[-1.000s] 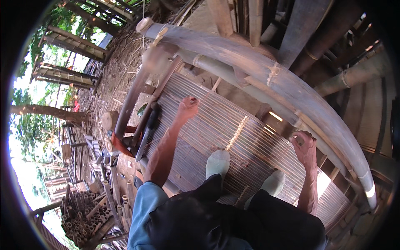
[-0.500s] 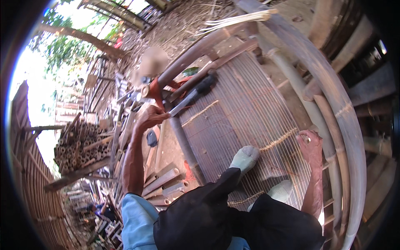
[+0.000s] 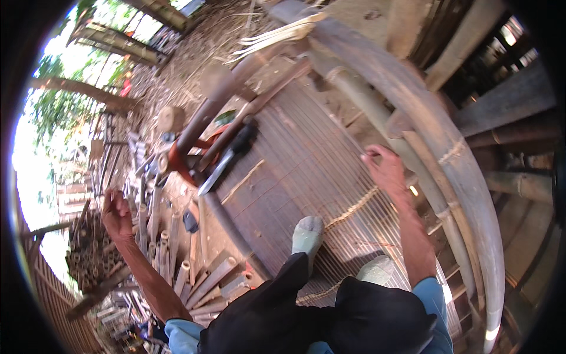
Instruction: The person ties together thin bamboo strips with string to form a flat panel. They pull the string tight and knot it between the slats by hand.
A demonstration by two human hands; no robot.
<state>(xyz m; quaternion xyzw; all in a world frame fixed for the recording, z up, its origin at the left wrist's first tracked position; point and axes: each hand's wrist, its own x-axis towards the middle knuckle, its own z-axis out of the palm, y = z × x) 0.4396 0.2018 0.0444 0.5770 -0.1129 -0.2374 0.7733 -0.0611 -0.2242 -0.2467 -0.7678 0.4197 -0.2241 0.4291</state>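
My left hand is lifted out to the left, away from the mat, its fingers curled in. Over the right part of a mat of thin slats, my right hand has its fingertips drawn together. Anything in either hand is too fine or blurred to make out. A knife with a dark handle lies at the mat's left edge, its pale blade toward my left side. Pale cord bindings cross the slats. My sock-covered foot rests on the mat.
A bamboo frame curves along the right and far sides. Pale split strips hang over its far corner. Cut bamboo pieces lie on the ground at left, with a stack of bamboo tubes beyond. A round wooden block stands past the frame.
My left hand has left the knife's blade tip and swung out to the left. My right hand has moved farther forward over the mat. The view has shifted to the right.
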